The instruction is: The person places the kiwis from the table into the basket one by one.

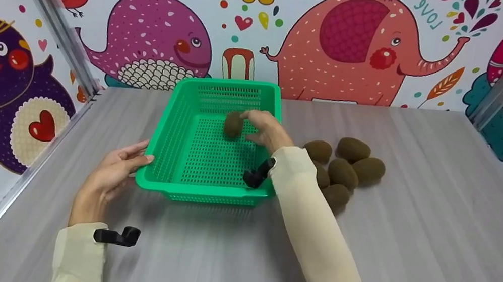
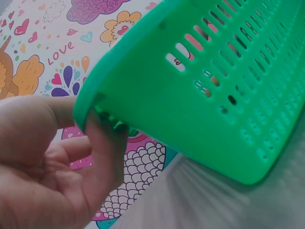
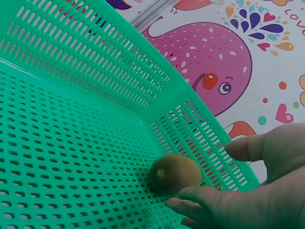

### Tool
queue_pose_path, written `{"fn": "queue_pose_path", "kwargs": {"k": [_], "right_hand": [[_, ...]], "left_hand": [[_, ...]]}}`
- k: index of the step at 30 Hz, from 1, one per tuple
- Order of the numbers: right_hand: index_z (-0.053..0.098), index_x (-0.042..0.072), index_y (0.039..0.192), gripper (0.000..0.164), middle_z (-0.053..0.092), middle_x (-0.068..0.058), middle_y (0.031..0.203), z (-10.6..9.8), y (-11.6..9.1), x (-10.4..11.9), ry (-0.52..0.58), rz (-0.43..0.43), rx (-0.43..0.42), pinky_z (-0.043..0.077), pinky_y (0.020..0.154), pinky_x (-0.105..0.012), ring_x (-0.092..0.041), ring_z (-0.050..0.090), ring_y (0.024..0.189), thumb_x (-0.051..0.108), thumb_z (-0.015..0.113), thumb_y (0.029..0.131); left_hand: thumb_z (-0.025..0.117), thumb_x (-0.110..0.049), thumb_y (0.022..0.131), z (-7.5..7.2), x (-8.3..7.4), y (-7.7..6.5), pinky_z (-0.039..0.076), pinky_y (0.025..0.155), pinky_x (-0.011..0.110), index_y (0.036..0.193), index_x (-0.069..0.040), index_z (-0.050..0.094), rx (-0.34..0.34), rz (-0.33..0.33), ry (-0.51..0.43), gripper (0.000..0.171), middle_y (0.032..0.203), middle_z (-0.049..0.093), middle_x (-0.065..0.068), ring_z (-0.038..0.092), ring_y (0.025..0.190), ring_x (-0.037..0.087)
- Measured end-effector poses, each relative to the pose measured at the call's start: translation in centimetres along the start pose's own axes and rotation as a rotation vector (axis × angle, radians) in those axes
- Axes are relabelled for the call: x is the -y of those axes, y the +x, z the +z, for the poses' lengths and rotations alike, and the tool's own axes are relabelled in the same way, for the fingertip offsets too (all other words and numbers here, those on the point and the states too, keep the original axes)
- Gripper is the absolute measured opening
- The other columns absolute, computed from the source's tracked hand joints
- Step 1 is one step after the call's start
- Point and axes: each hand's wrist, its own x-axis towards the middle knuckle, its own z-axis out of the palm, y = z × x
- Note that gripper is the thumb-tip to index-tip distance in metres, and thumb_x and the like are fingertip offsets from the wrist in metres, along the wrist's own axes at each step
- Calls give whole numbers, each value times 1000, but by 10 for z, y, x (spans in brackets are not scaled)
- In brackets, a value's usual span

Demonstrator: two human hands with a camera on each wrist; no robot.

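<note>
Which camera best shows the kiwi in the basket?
The right wrist view: the kiwi looks largest. The head view shows it smaller, beside the right hand; the left wrist view doesn't clearly show it.

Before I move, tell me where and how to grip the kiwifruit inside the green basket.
Probably best from above, pinching the kiwifruit across its narrower middle: it is oval, longer than wide, and the green basket has walls around it but an open top. The right hand is right beside it.
</note>
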Motion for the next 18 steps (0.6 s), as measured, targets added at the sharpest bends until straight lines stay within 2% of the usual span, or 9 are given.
{"fn": "queue_pose_path", "kwargs": {"k": [3, 6, 8, 13, 18], "right_hand": [[22, 7, 160, 61, 6, -8, 170, -3, -1, -1, 16, -1, 29, 31, 123, -46, -31, 12, 157, 16, 49, 106], [28, 8, 158, 57, 4, -9, 170, -6, -4, -1, 29, 5, 60, 33, 122, -44, -33, 14, 157, 17, 48, 106], [36, 9, 156, 52, 9, -13, 168, -9, -6, 0, 34, 10, 78, 36, 120, -42, -34, 20, 155, 18, 48, 107], [38, 8, 154, 52, 23, -25, 162, -17, -15, 5, 59, -11, 123, 44, 115, -41, -38, 40, 145, 19, 51, 105], [37, 8, 154, 52, 35, -22, 157, -24, -27, 6, 80, -83, 145, 50, 108, -40, -35, 50, 138, 22, 50, 106]], "left_hand": [[55, -16, 104, 0, 1, 0, 59, 77, 22, 160, -7, 21, -4, -1, -5, 67, 161, 28, 21, 68, 93, 1], [57, -16, 103, 0, 2, 1, 60, 78, 23, 160, -6, 23, -7, -1, -6, 67, 157, 35, 19, 69, 93, 2], [58, -17, 103, 0, 3, 1, 60, 79, 24, 159, -6, 24, -10, 0, -6, 67, 154, 38, 17, 69, 93, 3], [59, -20, 103, 0, 3, 0, 60, 79, 23, 160, -9, 23, -14, -10, 8, 69, 155, 36, 16, 69, 93, 2], [58, -22, 103, -2, 1, -1, 59, 80, 23, 161, -11, 22, -11, -14, 22, 69, 160, 31, 18, 68, 94, 2]]}}
